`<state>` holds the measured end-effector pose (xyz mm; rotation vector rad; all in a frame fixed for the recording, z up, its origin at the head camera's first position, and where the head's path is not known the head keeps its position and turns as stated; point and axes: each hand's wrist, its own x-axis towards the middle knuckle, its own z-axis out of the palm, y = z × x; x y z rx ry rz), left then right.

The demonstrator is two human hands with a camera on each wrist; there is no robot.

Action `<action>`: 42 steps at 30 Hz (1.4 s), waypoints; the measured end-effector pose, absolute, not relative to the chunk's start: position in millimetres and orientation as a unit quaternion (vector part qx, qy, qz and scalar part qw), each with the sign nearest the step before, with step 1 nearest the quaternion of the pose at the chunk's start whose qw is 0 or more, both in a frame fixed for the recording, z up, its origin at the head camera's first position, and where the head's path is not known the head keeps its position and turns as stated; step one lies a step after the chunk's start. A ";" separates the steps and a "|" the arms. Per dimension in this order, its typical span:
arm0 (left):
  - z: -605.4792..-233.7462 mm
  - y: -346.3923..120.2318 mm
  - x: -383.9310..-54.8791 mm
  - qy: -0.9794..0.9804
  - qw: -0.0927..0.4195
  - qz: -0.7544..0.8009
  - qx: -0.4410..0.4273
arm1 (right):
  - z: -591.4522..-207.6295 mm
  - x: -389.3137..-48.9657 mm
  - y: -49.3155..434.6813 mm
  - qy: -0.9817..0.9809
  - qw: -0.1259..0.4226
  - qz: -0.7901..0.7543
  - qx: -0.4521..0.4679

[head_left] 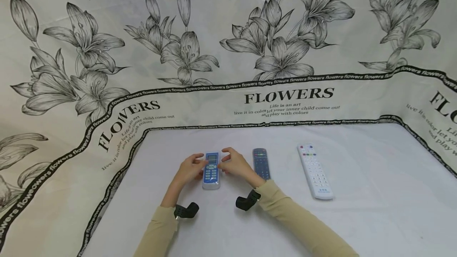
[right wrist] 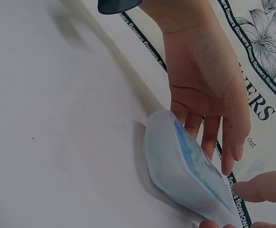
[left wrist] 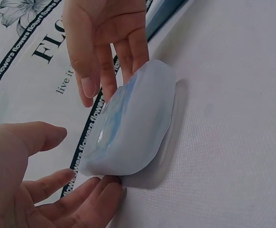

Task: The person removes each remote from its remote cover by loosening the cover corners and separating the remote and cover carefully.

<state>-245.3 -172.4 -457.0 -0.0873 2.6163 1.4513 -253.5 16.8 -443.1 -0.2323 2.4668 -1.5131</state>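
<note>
A white remote control with a blue face and small grey screen (head_left: 211, 173) lies face up on the table between the two hands. At its left side is the left hand (head_left: 190, 168), thumb apart from the fingers; in the left wrist view this hand's (left wrist: 57, 190) lower fingertips meet the remote's edge (left wrist: 142, 128). The right hand (head_left: 236, 165) is at the other side, fingers loosely bent. In the right wrist view only a few right-hand fingers (right wrist: 266, 187) show, close to the remote (right wrist: 176, 166). Neither hand curls round it.
A dark blue remote control (head_left: 262, 163) lies right of the right hand, partly behind that forearm. Further right is a long white remote control (head_left: 315, 171). Beneath them spreads a white tablecloth (head_left: 375, 193); a flower-printed cloth (head_left: 214, 106) stands behind and at the sides.
</note>
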 end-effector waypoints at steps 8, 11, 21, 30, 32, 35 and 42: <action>-460.2 -172.9 -246.5 0.864 0.068 0.498 -0.022 | -445.5 -253.0 13.5 0.837 0.127 -0.527 -0.077; -460.2 -172.4 -245.7 0.860 0.067 0.505 -0.021 | -447.3 -252.9 11.7 0.840 0.125 -0.522 -0.080; -463.5 -169.3 -244.7 0.862 0.048 0.505 -0.011 | -454.2 -251.8 10.5 0.831 0.114 -0.538 -0.085; -462.8 -166.0 -241.1 0.862 0.032 0.505 -0.007 | -454.4 -248.5 11.4 0.814 0.117 -0.563 -0.080; -461.7 -164.8 -240.2 0.861 0.035 0.507 -0.013 | -454.4 -247.3 11.6 0.812 0.115 -0.566 -0.081; -460.5 -163.9 -239.6 0.859 0.038 0.510 -0.015 | -454.6 -246.5 11.6 0.808 0.112 -0.573 -0.082; -460.9 -164.5 -239.3 0.851 0.036 0.523 -0.012 | -460.8 -249.3 11.2 0.809 0.097 -0.575 -0.074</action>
